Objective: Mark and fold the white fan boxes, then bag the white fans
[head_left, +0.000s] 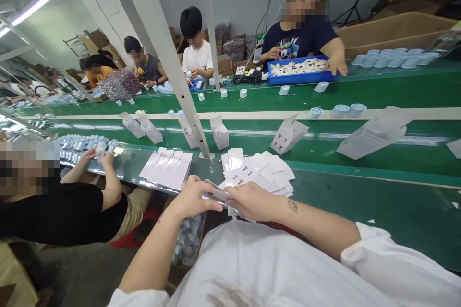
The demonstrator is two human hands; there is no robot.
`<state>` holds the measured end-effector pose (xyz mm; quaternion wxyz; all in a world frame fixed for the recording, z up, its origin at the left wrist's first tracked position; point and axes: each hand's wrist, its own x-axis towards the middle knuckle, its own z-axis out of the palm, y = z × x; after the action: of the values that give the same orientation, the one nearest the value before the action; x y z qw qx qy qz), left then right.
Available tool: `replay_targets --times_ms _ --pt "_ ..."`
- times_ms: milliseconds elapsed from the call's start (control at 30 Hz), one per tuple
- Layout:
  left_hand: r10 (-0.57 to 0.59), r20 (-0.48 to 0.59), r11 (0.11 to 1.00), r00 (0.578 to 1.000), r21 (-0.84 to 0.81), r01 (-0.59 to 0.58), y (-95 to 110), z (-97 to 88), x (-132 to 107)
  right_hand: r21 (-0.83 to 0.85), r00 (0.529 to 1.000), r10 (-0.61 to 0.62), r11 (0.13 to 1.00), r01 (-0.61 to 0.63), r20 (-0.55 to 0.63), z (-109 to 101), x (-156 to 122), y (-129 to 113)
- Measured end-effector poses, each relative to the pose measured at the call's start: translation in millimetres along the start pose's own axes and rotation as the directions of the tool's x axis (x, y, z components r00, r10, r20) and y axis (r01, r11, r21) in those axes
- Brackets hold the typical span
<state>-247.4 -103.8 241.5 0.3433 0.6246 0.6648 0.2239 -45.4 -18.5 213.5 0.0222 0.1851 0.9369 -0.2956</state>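
My left hand (pixel 191 197) and my right hand (pixel 248 202) meet above a green workbench (pixel 360 201), both gripping a folded white card (pixel 216 193) with a shiny edge. A loose pile of white printed cards (pixel 261 172) lies just beyond my right hand. To the left of the pile, past my left hand, sits a row of flat white card sleeves (pixel 165 169). Below my left forearm hangs a clear bag of small bluish items (pixel 189 240), partly hidden by my arm.
A co-worker's hands (pixel 97 157) hold a small item at the left, beside silvery packets (pixel 77 146). Green conveyor belts (pixel 252 100) carry white boxes (pixel 219 133) and pale blue round containers (pixel 342 110). Further co-workers sit beyond, one at a blue tray (pixel 298 71). A metal post (pixel 165 57) rises from the bench.
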Motion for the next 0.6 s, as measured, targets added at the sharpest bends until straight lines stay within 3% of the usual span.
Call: replay_targets --times_ms 100,200,267,367,467,500,600 --pt "0.008 0.158 0.999 0.987 -0.048 0.0 1 -1.0 -10 0.28 0.98 -0.154 0.953 0.114 0.129 -2 0 12" --pt "0.092 0.187 0.992 0.978 -0.106 -0.073 10 -11.4 -27 0.563 0.908 -0.336 0.813 0.145 0.251 2 8 27" --pt "0.143 0.179 0.984 0.973 -0.128 -0.121 13 -24.6 -38 0.661 0.888 -0.389 0.737 0.142 0.243 6 17 32" --pt "0.221 0.053 0.939 0.974 -0.281 -0.198 3 -41.2 -46 0.687 0.936 -0.328 0.71 0.153 0.13 5 31 31" --pt "0.132 -0.269 0.731 0.954 -0.624 -0.276 -19 -33.0 -39 0.643 0.954 -0.293 0.744 0.183 0.068 -7 46 28" --pt "0.072 -0.303 0.632 0.95 -0.723 -0.278 -26 -23.6 -33 0.626 0.946 -0.316 0.753 0.203 0.074 -12 50 27" --pt "-0.018 -0.171 0.409 0.985 -0.9 -0.149 -33 11.9 -16 0.585 0.894 -0.429 0.76 0.281 0.129 -24 58 22"
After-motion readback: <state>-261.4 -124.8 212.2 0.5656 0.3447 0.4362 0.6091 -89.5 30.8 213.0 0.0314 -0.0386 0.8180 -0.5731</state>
